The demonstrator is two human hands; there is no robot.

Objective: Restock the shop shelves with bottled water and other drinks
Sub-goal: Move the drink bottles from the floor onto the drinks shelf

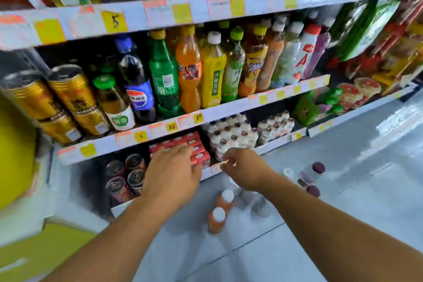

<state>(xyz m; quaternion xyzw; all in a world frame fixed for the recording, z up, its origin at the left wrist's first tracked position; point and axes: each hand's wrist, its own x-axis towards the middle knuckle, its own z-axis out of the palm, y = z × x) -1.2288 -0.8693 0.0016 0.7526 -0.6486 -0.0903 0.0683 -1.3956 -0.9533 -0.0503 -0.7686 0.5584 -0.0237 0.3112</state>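
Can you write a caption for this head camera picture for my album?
Both hands, left and right, reach toward the bottom shelf; orange bottles wait on the floor.

You face a shelf rack [206, 112]. Middle shelf, left to right: gold cans [71, 96], a green-capped bottle [113, 103], Pepsi [136, 84], a green bottle [163, 75], an orange soda [188, 71], then tea bottles [233, 66]. Bottom shelf: dark cans [128, 174], red cartons [194, 146], small white bottles [233, 135]. On the floor [343, 201]: two orange bottles [220, 209], purple-capped bottles [312, 173].
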